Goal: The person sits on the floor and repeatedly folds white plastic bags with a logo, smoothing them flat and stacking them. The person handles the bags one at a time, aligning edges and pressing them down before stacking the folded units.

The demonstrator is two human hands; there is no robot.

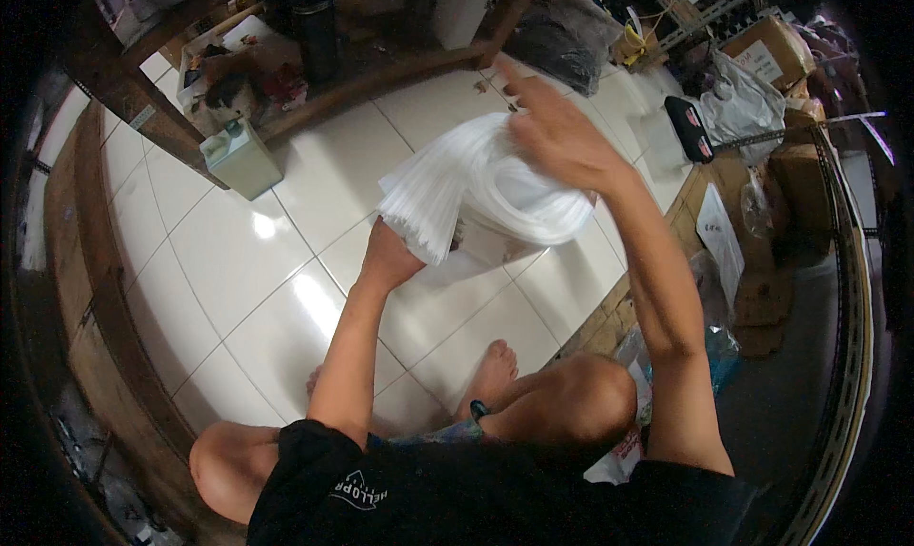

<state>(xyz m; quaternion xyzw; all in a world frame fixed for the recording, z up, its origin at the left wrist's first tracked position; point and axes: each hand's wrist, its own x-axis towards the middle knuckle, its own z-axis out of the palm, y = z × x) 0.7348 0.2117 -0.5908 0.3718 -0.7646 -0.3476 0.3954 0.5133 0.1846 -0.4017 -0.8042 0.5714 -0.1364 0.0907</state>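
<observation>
A thick stack of thin white sheets (466, 170), translucent and bent over into a curl, is held up above the floor in front of me. My left hand (392, 258) is closed round its near left end, where the many edges fan out; most of those fingers are hidden beneath it. Over the far right side of the curl is my right hand (562, 141), its fingers stretched out and somewhat blurred by motion. It overlaps the stack in the picture, and whether the palm touches the sheets I cannot tell.
Pale floor tiles (271, 303) lie below. A greenish plastic jerrycan (241, 160) stands by a wooden table frame (162, 108) at the far left. On the right are a black case (687, 129), a cardboard box (769, 53), crumpled plastic bags (741, 108) and a metal shelf edge (862, 356).
</observation>
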